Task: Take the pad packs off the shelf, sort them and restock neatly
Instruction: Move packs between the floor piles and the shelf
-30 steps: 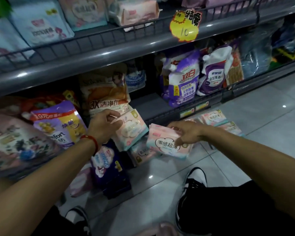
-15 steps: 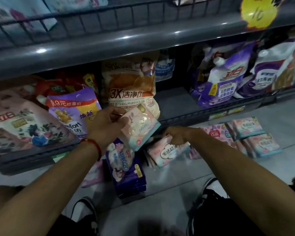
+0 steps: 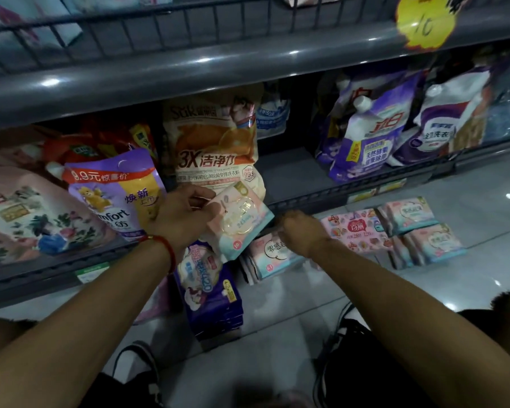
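Below the grey upper shelf (image 3: 189, 75), the left hand (image 3: 183, 219) holds a pink-and-teal pad pack (image 3: 239, 222) up in the air, thumb and fingers curled round its left edge, the pack tilted with a round "10" sticker at its lower corner. A red cord (image 3: 167, 248) circles that wrist. Behind the pack stands an orange detergent bag (image 3: 215, 148) on the bottom shelf (image 3: 301, 172), with a purple softener pouch (image 3: 115, 192) to its left and a pink floral bag (image 3: 24, 213) further left.

Lower and to the right, the right hand (image 3: 302, 234) reaches down to a pack with a cloud label (image 3: 273, 251), which stands at the front of a short row of packs on the tiled floor (image 3: 277, 313); the fingertips point down onto its top edge, but whether they pinch it or only touch it I cannot tell (the hand is blurred). Just right of that hand lies a pink patterned pack (image 3: 357, 231), and beyond it two stacks of pink-and-teal packs (image 3: 418, 231), all on the floor against the shelf base. A dark blue pack (image 3: 209, 293) stands on the floor beneath the left wrist.

White-and-purple refill pouches (image 3: 371, 128) stand on the bottom shelf at right. A yellow price tag (image 3: 424, 22) hangs from the upper shelf's edge.
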Action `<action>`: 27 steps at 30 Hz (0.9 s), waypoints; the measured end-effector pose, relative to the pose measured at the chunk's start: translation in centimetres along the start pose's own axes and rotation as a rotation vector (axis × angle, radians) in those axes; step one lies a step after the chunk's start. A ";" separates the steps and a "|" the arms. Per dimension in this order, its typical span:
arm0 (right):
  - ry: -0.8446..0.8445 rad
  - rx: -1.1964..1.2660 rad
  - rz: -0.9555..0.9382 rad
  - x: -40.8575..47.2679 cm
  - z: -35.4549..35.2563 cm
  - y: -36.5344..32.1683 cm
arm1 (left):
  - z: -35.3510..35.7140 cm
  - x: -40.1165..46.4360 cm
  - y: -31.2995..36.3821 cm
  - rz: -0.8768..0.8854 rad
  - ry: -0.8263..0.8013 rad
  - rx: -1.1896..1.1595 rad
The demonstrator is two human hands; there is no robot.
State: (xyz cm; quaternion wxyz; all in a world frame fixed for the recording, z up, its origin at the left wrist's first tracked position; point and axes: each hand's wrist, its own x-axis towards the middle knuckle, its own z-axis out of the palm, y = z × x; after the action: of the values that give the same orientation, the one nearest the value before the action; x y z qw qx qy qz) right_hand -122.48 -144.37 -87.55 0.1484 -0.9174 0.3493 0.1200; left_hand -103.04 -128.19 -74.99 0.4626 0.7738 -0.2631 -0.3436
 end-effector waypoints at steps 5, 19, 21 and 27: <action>-0.120 1.189 0.262 -3.8 -6.7 1.0 | 2.6 -1.7 0.5 -0.019 -0.070 -0.046; -0.370 1.486 0.443 -16.3 4.0 5.6 | 16.5 -11.3 -8.9 -0.431 -0.144 -0.064; -0.414 1.447 0.496 -15.9 6.0 5.2 | 17.8 -11.7 -10.4 -0.629 -0.154 -0.114; -0.479 1.129 0.527 -13.0 9.3 4.0 | 19.0 -10.3 -15.6 -0.754 -0.017 -0.105</action>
State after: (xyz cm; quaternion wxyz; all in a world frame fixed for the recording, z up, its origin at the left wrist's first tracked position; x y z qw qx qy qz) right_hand -135.70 -136.10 -92.70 0.6450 -0.5309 0.5283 0.1514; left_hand -122.80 -124.10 -92.41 0.3405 0.7887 0.0542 -0.5090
